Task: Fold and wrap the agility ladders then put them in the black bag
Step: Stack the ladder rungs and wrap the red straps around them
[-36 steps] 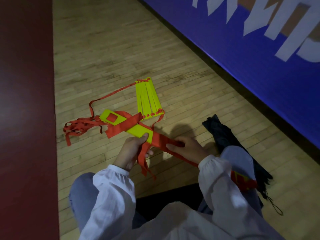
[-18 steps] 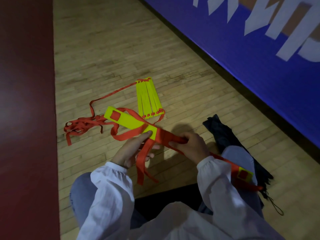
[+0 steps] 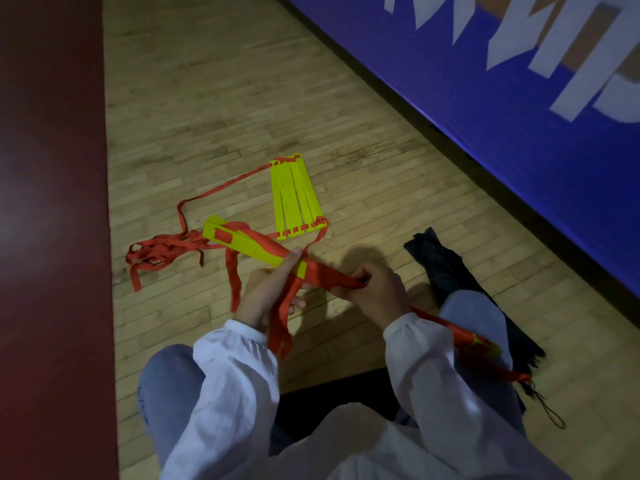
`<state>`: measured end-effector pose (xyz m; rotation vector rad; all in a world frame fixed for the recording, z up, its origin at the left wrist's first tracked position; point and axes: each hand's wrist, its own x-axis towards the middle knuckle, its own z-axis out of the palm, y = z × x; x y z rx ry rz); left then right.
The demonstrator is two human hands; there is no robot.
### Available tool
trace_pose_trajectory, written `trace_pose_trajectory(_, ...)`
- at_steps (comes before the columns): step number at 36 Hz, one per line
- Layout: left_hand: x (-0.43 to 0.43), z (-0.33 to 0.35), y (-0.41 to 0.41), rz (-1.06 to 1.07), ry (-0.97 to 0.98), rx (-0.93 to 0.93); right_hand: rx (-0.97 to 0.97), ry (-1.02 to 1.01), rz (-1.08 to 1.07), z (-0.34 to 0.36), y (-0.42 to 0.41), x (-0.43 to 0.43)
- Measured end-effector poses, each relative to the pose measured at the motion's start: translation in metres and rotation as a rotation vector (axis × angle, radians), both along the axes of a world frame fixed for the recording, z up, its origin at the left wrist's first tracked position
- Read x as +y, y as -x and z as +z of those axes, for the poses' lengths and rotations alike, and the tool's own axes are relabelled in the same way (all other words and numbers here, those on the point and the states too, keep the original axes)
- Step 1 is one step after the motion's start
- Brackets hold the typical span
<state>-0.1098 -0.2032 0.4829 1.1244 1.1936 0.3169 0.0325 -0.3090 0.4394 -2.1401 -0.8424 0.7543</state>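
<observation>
A stacked bundle of yellow rungs (image 3: pixel 242 245) is held above the floor, with a red strap (image 3: pixel 325 277) wound across it. My left hand (image 3: pixel 270 292) grips the bundle near its lower end, thumb on top. My right hand (image 3: pixel 375 294) is closed on the strap to the right, pulling it taut. Loose strap ends hang below my left hand. A second ladder (image 3: pixel 296 197) of yellow rungs lies flat on the floor behind, its red straps (image 3: pixel 162 252) trailing in a heap to the left. The black bag (image 3: pixel 446 268) lies flat on the floor to the right.
A blue padded wall (image 3: pixel 502 109) runs along the right. A dark red floor band (image 3: pixel 52 237) borders the wooden floor on the left. My knees in blue jeans frame the bottom of the view. A yellow rung end with red strap (image 3: pixel 479 342) rests on my right knee.
The bundle has tilted so its far end points further left and up. My right hand has drawn the red strap across it, and more strap now hangs below my left hand.
</observation>
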Motion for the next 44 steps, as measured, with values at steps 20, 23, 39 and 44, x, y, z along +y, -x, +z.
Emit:
trace_pose_trajectory(20,-0.009,0.004,0.003,-0.002,-0.087,0.066,0.064,0.2,0.268,0.011,-0.01,-0.009)
trace_pose_trajectory(23,-0.008,0.001,0.005,-0.007,-0.053,0.039,0.092,0.195,0.283,0.004,-0.01,-0.008)
trace_pose_trajectory(39,-0.003,-0.002,0.011,-0.13,0.072,0.02,-0.004,0.172,0.19,-0.006,-0.009,-0.006)
trace_pose_trajectory(44,-0.004,-0.004,0.012,-0.071,0.065,-0.01,-0.014,0.18,0.161,-0.009,-0.007,-0.005)
